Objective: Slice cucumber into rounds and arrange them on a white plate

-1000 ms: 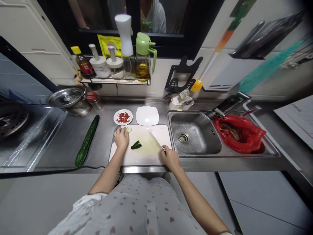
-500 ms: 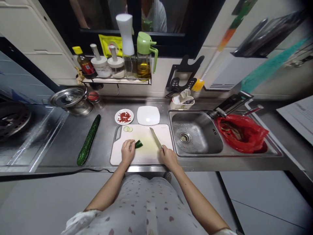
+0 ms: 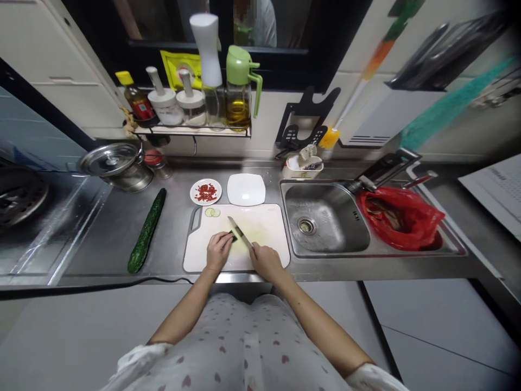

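Note:
My left hand (image 3: 218,250) is closed on a short piece of cucumber (image 3: 233,235) over the white cutting board (image 3: 203,251). My right hand (image 3: 266,260) grips the handle of a kitchen knife (image 3: 241,232), which my fingers mostly cover. The blade slants up and left, right beside the cucumber piece; whether it touches cannot be made out. Pale cucumber slices (image 3: 212,212) lie at the board's upper left. A long whole cucumber (image 3: 147,231) rests on the steel counter, left of the board.
Behind the board stand a small plate (image 3: 193,198) of chopped red pieces and a white square plate (image 3: 246,189). To the right is a sink (image 3: 325,247) with a red plastic bag (image 3: 423,217) beside it. A lidded pot (image 3: 136,176) sits back left, near a condiment shelf (image 3: 183,131).
The knife has moved left from the board's right part to the cucumber piece, carried by my right hand. My left hand has shifted slightly right with the piece.

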Motion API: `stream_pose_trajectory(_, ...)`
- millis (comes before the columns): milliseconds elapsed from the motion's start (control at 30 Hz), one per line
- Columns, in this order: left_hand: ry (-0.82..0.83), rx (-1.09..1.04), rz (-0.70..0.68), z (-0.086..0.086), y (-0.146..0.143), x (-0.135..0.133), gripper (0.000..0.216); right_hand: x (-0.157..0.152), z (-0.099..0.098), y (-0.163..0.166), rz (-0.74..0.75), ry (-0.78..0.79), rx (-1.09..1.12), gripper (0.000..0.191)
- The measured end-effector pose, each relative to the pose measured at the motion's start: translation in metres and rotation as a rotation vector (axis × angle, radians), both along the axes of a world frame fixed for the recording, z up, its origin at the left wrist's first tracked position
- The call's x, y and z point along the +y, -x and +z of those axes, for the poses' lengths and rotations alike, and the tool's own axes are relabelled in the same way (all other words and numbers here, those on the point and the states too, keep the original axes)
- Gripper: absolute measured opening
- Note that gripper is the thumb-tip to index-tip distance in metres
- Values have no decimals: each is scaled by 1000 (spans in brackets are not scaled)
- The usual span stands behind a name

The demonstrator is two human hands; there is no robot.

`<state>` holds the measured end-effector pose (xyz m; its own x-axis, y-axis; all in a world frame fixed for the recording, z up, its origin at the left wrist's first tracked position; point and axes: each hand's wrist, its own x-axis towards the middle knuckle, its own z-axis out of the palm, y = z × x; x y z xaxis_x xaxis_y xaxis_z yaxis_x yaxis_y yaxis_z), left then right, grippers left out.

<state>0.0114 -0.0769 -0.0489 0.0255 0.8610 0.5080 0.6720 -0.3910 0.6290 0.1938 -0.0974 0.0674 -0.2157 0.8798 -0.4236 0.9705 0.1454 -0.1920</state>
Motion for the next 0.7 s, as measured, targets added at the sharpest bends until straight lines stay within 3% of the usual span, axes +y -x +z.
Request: stream_pose_trajectory(700,36,17,10,-2,0,2,22,-6,0,17,21,18,-22,29)
